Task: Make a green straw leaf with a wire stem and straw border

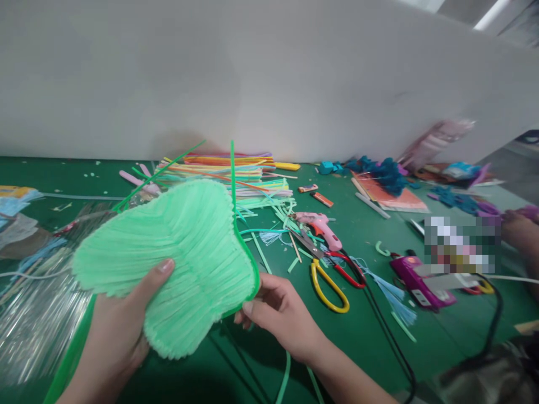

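Note:
A mint-green, lobed, wing-like piece made of fuzzy pipe cleaners is held up over the table. My left hand grips its lower left part, thumb flat on the front and the other fingers hidden behind. Along the right edge runs a darker green pipe cleaner, its free end sticking up past the top. My right hand pinches this darker stem against the lower right edge between thumb and fingers. Another dark green strand slants up behind the piece.
Bundled coloured pipe cleaners lie at the back. To the right are a pink glue gun, scissors with red and yellow handles and a magenta device. Clear strands lie left. Another person's hand is at far right.

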